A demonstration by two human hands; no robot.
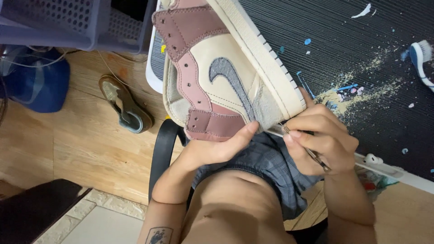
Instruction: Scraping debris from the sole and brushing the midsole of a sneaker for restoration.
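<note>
Closest to the camera, the left hand [212,147] reaches up from the lap with its palm turned up, the thumb pressed against the mauve heel panel of a sneaker [226,68] and the fingers curled out of sight behind it, propping the shoe from below. Just beside it, the right hand [323,140] is closed around a thin metal tool [307,149], whose tip meets the grey patch at the sneaker's heel edge by the cream sole. Above both hands the sneaker lies tilted on its side against the dark ribbed surface [361,58], which carries paint flecks, sandy dust and a blue-handled brush [422,58]. A sandal [126,106] lies on the wooden floor at the left
</note>
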